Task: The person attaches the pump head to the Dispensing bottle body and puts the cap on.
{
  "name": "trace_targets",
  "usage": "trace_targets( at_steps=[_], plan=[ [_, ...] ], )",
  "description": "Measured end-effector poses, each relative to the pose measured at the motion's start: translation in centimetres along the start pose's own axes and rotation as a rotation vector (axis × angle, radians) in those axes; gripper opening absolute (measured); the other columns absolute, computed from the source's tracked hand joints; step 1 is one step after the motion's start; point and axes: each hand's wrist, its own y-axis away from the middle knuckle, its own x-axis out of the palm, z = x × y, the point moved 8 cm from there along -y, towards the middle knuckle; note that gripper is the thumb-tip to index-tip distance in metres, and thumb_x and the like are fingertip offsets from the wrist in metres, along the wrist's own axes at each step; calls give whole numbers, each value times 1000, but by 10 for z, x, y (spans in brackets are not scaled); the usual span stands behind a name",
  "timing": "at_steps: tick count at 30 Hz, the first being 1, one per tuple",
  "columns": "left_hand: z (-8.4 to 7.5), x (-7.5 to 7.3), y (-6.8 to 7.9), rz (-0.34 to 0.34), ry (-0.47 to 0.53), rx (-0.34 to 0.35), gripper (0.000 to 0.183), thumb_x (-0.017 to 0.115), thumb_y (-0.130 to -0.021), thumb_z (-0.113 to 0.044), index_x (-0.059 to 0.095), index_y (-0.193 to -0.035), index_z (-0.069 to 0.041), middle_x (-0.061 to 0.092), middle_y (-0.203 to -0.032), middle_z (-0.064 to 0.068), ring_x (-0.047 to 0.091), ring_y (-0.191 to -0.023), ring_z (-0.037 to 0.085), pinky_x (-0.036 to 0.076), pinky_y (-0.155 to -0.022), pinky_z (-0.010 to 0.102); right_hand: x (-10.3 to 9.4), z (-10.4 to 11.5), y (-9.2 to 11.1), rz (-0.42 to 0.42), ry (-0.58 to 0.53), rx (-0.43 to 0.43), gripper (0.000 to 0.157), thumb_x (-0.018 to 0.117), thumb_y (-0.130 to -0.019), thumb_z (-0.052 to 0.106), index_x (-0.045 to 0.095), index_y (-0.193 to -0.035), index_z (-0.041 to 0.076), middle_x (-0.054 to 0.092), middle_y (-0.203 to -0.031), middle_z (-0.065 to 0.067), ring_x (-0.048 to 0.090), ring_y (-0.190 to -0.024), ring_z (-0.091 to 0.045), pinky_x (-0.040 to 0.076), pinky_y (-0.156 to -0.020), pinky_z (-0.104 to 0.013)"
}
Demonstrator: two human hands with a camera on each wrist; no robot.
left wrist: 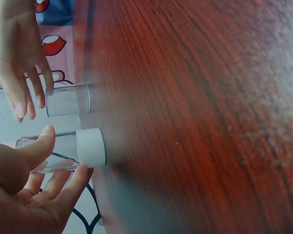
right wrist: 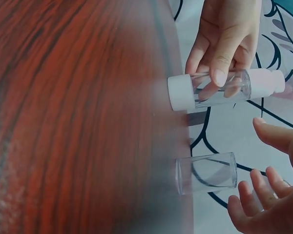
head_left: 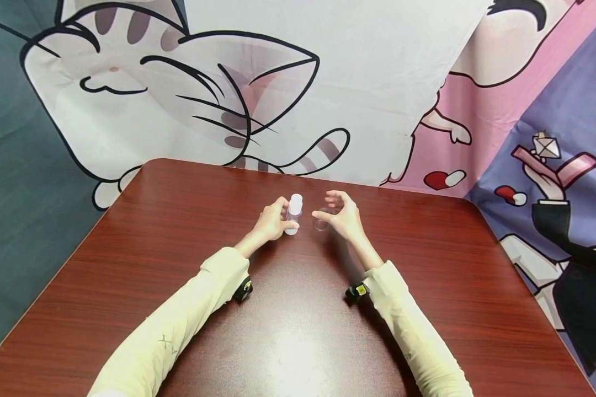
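In my left hand (head_left: 270, 221) is a small clear bottle (right wrist: 223, 87) with a white base and a stepped white top, gripped round its middle between thumb and fingers. The bottle stands upright, its white base at the table top in both wrist views. To its right a clear cylindrical cap (right wrist: 207, 173) stands on the table, see-through and faint in the head view. My right hand (head_left: 345, 218) hovers over and beside that cap, thumb and fingers spread apart. A gap shows between its fingertips and the cap in the right wrist view.
A reddish-brown wooden table (head_left: 189, 237) spreads under both arms, with its far edge just beyond the hands. Behind it hangs a cloth backdrop (head_left: 377, 82) printed with a cartoon cat and figures. Each wrist carries a small black camera (head_left: 243, 289).
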Motion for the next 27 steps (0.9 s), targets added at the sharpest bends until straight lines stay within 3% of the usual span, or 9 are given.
trace_targets(
  at_steps=[7,18,27],
  plan=[
    [-2,0,1,8,-5,13,45,75,-83,-16,49,-116,-1,65,-113,21,62,-104,34,45,-92,47,3,-11,1,53,-68,120,71,83,-72,9,45,-132,3,55,-130,-25,56,-114,-34,45,-97,-42],
    [-1,0,1,9,-2,13,46,76,-82,-16,49,-116,-1,65,-113,20,62,-103,33,46,-92,46,7,-22,1,124,-104,167,76,80,-71,2,39,-135,-4,53,-132,-27,53,-115,-35,42,-101,-42],
    [-2,0,2,14,-4,14,45,75,-83,-16,49,-116,-1,65,-112,20,62,-101,32,45,-91,45,9,-28,-1,160,-83,170,74,81,-69,-1,42,-131,-7,56,-123,-22,52,-102,-24,42,-82,-21]
  ],
)
